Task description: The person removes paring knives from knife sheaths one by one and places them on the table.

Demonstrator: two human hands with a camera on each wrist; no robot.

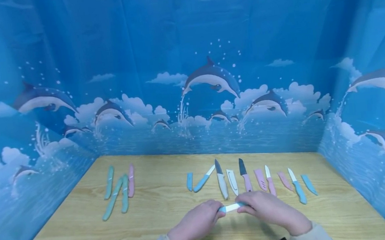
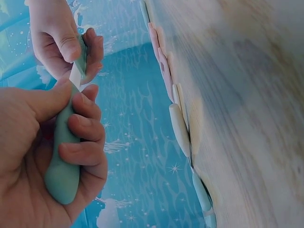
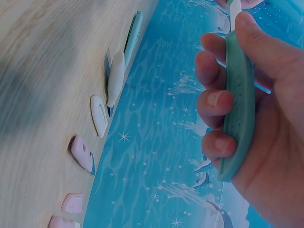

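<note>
Above the front of the table, my left hand point(image 1: 197, 224) grips the smooth blue-green handle of a small knife point(image 2: 64, 156). Its fingers curl round the handle, and the thumb lies near the blade end. Facing it, my right hand point(image 1: 270, 210) grips a matching blue-green knife sheath point(image 3: 240, 95). Between the hands shows a stretch of white blade point(image 1: 232, 207), its tip end hidden at the sheath's mouth. Just beyond the hands lie a white-handled knife point(image 1: 222, 185) and a pink-handled knife with a black blade point(image 1: 247, 182).
On the wooden table point(image 1: 148, 234), a row holds a blue sheath point(image 1: 190, 181), blue knife point(image 1: 202, 182), white sheath point(image 1: 232, 181), pink sheaths point(image 1: 260, 179), pink knife point(image 1: 271, 184) and another blue knife point(image 1: 299, 193) with sheath point(image 1: 309, 184). Several sheathed green knives point(image 1: 113, 198) and a pink one point(image 1: 131, 183) lie left.
</note>
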